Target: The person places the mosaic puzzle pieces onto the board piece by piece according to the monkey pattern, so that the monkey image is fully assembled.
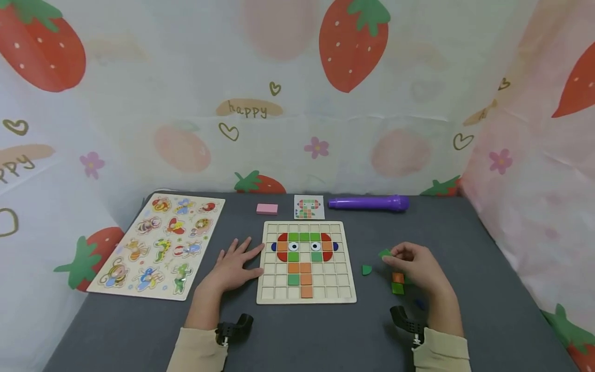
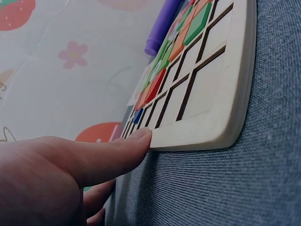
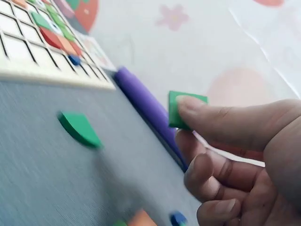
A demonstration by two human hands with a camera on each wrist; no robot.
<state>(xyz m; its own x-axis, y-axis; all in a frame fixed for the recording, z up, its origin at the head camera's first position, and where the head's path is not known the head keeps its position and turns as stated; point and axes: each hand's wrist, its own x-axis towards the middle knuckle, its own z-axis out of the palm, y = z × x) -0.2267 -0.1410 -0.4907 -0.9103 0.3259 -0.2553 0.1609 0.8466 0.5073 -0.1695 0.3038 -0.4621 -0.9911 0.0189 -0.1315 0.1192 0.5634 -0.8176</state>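
Note:
Between thumb and fingertips my right hand [image 1: 415,264] pinches a green square tile [image 3: 175,110], held above the table right of the grid board [image 1: 274,295]. Spread fingers of my left hand [image 1: 236,268] lie on the table, with the thumb [image 2: 136,136] touching the board's left edge. Red, orange, green and blue pieces and two eye tiles fill part of the grid. A green quarter-round piece [image 3: 81,128] lies between the board and my right hand. Under that hand are an orange tile [image 1: 397,278], a light green tile [image 1: 397,289] and a dark blue piece [image 1: 420,304].
Behind the board lie a pink block [image 1: 267,209], a pattern card [image 1: 309,207] and a purple tube [image 1: 367,203]. An insect picture board [image 1: 139,281] lies at the left. A strawberry-print curtain [image 1: 297,155] stands around the table's back and sides.

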